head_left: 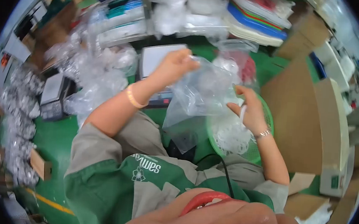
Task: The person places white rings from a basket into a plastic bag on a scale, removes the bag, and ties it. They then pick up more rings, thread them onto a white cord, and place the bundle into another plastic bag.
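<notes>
My left hand [178, 65] pinches the upper edge of a clear plastic bag [198, 92], which hangs in front of me. Close to the bag's right side is my right hand [250, 109], its fingers curved and the index finger and thumb apart. A thin white ring-like piece [242, 112] shows against its fingers; its full shape is hidden. Below that hand sits a green mesh basket [268, 115] with several white plastic rings [232, 137] in it. Behind the bag and left forearm stands a weighing scale [150, 59], partly covered.
Clear plastic bags [96, 93] are heaped on the left beside a second scale [52, 89]. Past the basket lies a bag with red contents [244, 66]. A large cardboard sheet [297, 117] rises on the right. Stacked coloured sheets [258, 21] fill the back shelf.
</notes>
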Available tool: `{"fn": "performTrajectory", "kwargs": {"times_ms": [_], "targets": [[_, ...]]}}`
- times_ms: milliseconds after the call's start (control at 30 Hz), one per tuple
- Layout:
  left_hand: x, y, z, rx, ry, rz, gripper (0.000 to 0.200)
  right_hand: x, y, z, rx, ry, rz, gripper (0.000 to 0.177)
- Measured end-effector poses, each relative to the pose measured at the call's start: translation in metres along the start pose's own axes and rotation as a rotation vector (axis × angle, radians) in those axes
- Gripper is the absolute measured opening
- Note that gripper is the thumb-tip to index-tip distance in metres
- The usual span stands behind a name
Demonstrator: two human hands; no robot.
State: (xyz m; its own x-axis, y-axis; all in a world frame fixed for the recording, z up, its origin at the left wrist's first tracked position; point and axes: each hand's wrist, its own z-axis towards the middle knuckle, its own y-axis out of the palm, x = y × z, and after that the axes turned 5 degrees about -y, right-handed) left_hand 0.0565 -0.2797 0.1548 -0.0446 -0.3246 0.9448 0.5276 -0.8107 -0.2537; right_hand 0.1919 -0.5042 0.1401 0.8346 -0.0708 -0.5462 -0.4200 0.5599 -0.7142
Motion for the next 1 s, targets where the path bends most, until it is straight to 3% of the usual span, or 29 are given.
{"fn": "performTrajectory", "kwargs": {"times_ms": [67,133,200,267,300,333,367,433,467,500,567,633,733,867,933,967,1000], "targets": [[0.006,0.013,-0.01,-0.187,-0.012,0.078,0.026,-0.042,-0.014,0.011,-0.083,0.072,0.106,0.059],[0.016,0.032,-0.027,-0.366,0.132,0.109,0.02,-0.046,0.002,0.013,-0.043,-0.217,-0.021,0.046],[0.037,0.039,-0.038,-0.494,0.06,0.056,0.012,-0.023,0.011,0.016,-0.171,-0.227,-0.114,0.024],[0.026,0.039,-0.038,-0.332,0.426,0.345,0.015,-0.005,0.005,0.02,-0.083,-0.032,-0.037,0.015],[0.019,0.034,-0.037,-0.36,0.453,0.581,0.027,0.003,-0.003,0.022,-0.052,0.014,0.112,0.01],[0.018,0.027,-0.035,-0.423,0.457,0.7,0.026,0.019,-0.007,0.019,-0.034,0.147,0.191,0.006],[0.005,0.025,-0.033,-0.321,0.531,0.751,0.02,0.039,-0.015,0.022,-0.058,0.014,0.106,0.009],[-0.003,0.011,-0.024,-0.308,0.451,0.941,0.014,0.038,-0.033,0.022,-0.163,0.185,0.311,0.014],[-0.007,0.005,-0.019,-0.202,0.494,0.961,0.015,0.055,-0.036,0.02,-0.113,0.192,0.317,0.014],[-0.004,-0.001,-0.014,-0.159,0.494,0.933,0.013,0.061,-0.048,0.019,-0.11,0.359,0.383,0.013],[0.001,-0.015,-0.011,-0.03,0.502,0.902,0.01,0.103,-0.057,0.006,0.013,0.443,0.217,0.013],[0.003,-0.022,-0.011,0.09,0.464,0.874,0.011,0.185,-0.051,-0.028,0.093,0.415,0.085,0.012],[0.007,-0.016,-0.012,0.173,0.213,0.714,0.008,0.254,-0.02,-0.084,0.054,0.609,-0.233,0.021],[0.002,-0.01,-0.01,0.137,0.047,0.526,0.017,0.298,0.041,-0.152,-0.333,0.886,-0.2,0.039],[0.003,0.002,-0.007,0.155,0.03,0.687,0.023,0.314,0.07,-0.186,-0.231,0.829,-0.379,0.058],[0.003,0.006,-0.003,0.147,0.02,0.796,0.024,0.326,0.073,-0.187,-0.316,0.913,-0.372,0.077],[-0.006,0.005,0.002,0.145,0.141,0.858,0.017,0.336,0.076,-0.192,-0.192,0.971,-0.436,0.08]]}}
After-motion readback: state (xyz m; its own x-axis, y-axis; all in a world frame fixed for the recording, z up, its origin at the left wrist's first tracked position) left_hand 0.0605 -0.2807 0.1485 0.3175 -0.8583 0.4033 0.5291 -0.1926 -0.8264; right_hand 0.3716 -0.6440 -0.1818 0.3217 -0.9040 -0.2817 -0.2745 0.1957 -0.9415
